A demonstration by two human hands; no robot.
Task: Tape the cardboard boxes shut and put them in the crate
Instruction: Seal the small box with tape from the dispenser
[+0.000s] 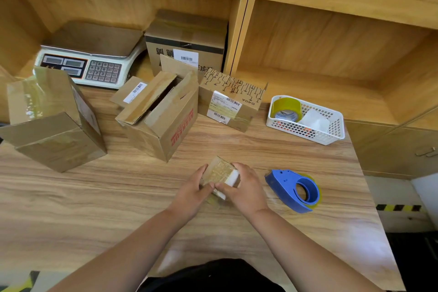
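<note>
While the left grip and right grip clasp it at the worktop's near middle, one small cardboard box shows glossy tape and a white end; four larger boxes, perhaps five, stand behind.

A parcel-packing station: weighing scale, labelled cartons, tape dispenser.

Five cardboard boxes, small box, open box, taped box, labelled box, rear box, one weighing scale, one white basket, one tape roll, one blue tape dispenser, two hands
</note>
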